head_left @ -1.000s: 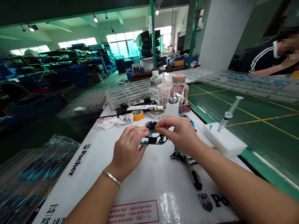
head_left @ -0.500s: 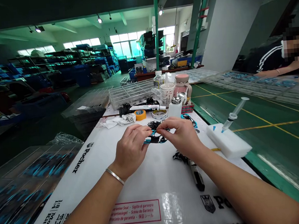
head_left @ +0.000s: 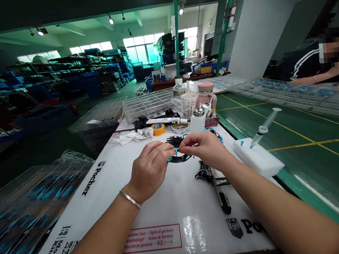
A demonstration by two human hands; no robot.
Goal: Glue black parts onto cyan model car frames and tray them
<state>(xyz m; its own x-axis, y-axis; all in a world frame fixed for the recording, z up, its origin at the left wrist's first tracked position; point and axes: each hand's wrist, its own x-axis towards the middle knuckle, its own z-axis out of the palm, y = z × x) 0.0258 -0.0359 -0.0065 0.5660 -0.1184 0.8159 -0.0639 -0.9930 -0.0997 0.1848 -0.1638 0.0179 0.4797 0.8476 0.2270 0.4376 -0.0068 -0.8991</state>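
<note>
My left hand is closed on a small blue-and-black plastic model part, held above the white work mat. From the other side my right hand pinches at the same part's upper edge, thumb and fingertips together. Whether a separate tiny piece sits in that pinch is hidden. Just beyond the hands lies a pile of small black parts. Another blue-and-black part rests behind my right hand. Under my right forearm are more black pieces and a slim utility knife.
A syringe stands tilted in a white foam block at the right. Behind are orange tape, a white dispenser bottle, a cup and a clear divided tray. A co-worker's arm rests across the aisle.
My right hand has shifted slightly, its fingers held flatter along the part. The part has turned a little in my hands; its left end is more covered.
</note>
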